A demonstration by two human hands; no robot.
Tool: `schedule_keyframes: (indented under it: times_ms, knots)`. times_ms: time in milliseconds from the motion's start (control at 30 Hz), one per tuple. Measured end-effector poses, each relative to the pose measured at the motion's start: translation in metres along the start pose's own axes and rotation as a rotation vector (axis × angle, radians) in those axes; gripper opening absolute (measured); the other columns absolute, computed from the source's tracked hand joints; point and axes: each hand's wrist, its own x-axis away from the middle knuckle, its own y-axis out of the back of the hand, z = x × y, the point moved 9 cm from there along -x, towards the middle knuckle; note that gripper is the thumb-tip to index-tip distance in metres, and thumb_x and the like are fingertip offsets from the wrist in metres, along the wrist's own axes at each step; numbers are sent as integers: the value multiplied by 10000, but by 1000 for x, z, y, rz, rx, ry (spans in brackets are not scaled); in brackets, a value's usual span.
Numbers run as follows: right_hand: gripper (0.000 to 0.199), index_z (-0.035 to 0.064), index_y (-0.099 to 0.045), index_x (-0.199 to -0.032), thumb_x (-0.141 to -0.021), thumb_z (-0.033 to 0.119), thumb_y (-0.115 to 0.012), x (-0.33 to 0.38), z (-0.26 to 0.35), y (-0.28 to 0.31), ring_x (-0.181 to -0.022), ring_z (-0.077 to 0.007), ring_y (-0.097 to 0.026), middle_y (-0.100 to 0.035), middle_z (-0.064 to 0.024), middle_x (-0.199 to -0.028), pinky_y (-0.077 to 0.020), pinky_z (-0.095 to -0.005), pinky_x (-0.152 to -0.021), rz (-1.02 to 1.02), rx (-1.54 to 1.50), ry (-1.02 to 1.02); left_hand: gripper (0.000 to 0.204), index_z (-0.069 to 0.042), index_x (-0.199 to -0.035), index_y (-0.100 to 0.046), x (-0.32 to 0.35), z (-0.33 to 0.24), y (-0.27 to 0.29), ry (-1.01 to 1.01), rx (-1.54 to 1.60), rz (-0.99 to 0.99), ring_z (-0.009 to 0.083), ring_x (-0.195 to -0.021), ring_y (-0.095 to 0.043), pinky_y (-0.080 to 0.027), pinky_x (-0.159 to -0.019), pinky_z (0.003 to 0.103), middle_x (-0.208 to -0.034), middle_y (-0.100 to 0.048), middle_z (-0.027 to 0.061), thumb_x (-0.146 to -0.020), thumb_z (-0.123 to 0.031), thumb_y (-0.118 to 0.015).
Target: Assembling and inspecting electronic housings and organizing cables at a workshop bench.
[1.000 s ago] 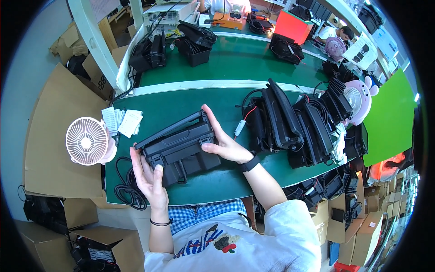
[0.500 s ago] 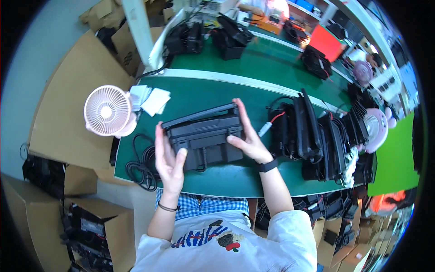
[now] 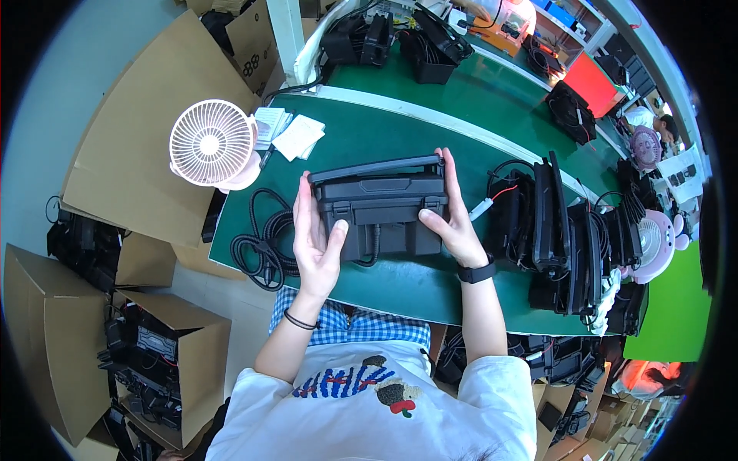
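Observation:
A black plastic case (image 3: 380,207) with a raised bar along its top and two front latches is held between my hands over the green workbench (image 3: 415,296). My left hand (image 3: 317,238) grips its left end, thumb on the front near a latch. At the right end, my right hand (image 3: 453,219) has its thumb pressed by the other latch and fingers up the side. A short coiled black cord (image 3: 374,247) hangs down the case's front. Whether the underside touches the bench is hidden. Beside my left hand lies a coiled black cable (image 3: 265,242).
Several black cases (image 3: 550,223) with cables stand along the bench's right side. A pink fan (image 3: 213,144) and white paper slips (image 3: 298,138) are at the left; another pink fan (image 3: 657,242) is at far right. Cardboard boxes (image 3: 165,361) with black parts sit lower left.
The whole view has shifted, with the bench and fan now higher and further right. The case sits more level than before. Both hands keep the same hold on its ends.

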Motion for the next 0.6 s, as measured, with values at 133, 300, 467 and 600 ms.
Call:
schedule_keyframes:
  times_ms: [133, 300, 467, 600]
  knots:
    - [981, 141, -9, -1546, -834, 154, -683, -1, -1, 2, -1406, -269, -275, -113, -152, -1575, -241, -362, -1134, -22, -8, 19, 752, -19, -1517, -135, 0, 2, -2, -7, -25, 47, 297, -1445, -191, -168, -1169, 400, -1568, -143, 172, -900, -13, -565]
    - [957, 133, -46, -1547, -826, 118, -675, 0, -1, 1, -1347, -245, -358, -237, -150, -1523, -275, -359, -1115, -48, -27, -8, 747, -25, -1511, -145, 2, -4, -5, -30, -116, 17, 293, -1442, -193, -185, -1166, 400, -1551, -173, 181, -895, -6, -566]
    - [968, 141, -78, -1546, -808, 106, -703, 1, -1, 5, -1269, -227, -439, -329, -141, -1467, -358, -344, -1057, -64, -92, -58, 742, -92, -1396, -416, 8, -59, -30, -494, -836, 19, 424, -1368, -283, -272, -1090, 556, -1452, -351, 198, -760, -187, -787]
    - [966, 136, -139, -1536, -774, 130, -733, 1, 0, 3, -1240, -227, -466, -334, -134, -1468, -437, -353, -994, -70, -93, -78, 794, -174, -1394, -433, 1, -57, -61, -561, -1177, 252, 421, -1371, -291, -142, -1071, 680, -1461, -375, 159, -728, -426, -784]
